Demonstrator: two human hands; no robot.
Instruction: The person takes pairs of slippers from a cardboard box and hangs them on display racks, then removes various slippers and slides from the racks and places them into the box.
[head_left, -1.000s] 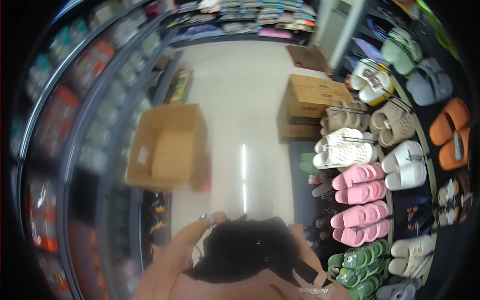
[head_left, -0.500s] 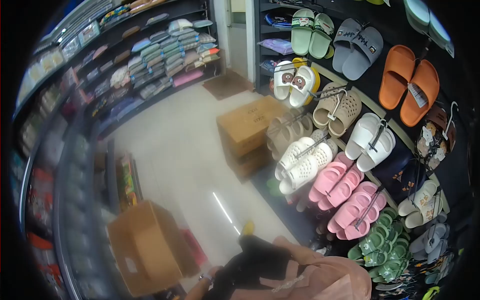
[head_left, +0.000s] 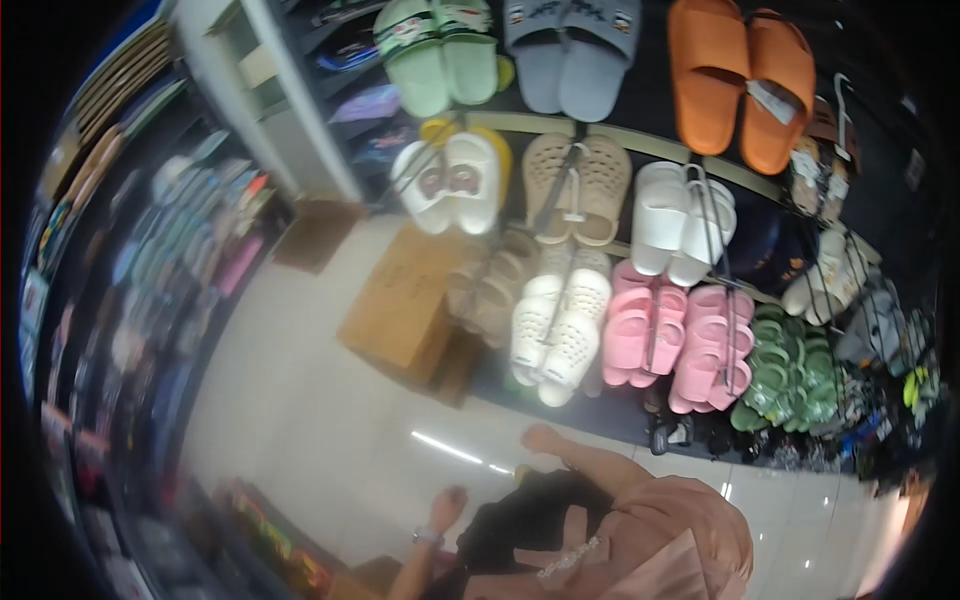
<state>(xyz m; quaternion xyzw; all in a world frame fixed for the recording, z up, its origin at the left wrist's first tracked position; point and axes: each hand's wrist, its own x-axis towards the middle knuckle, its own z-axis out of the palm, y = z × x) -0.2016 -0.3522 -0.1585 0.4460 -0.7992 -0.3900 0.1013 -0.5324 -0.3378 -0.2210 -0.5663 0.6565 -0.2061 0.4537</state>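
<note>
My left hand, with a band at its wrist, hangs over the pale floor beside my dark-clad legs. Its fingers look curled, but blur hides whether anything is in them. Further right, my right hand reaches forward over the floor, below the white perforated clogs that hang on the rack. It touches none of the footwear; its fingers are too blurred to read. Pink slippers and green clogs hang to the right of it.
Stacked cardboard boxes stand on the floor by the rack. Orange slides, grey slides and beige clogs hang higher up. Shelves of packaged goods run along the left. A brown mat lies near the doorway.
The view has swung right toward the footwear rack, and the open cardboard box has mostly left it. Both hands have come forward, away from my body and legs.
</note>
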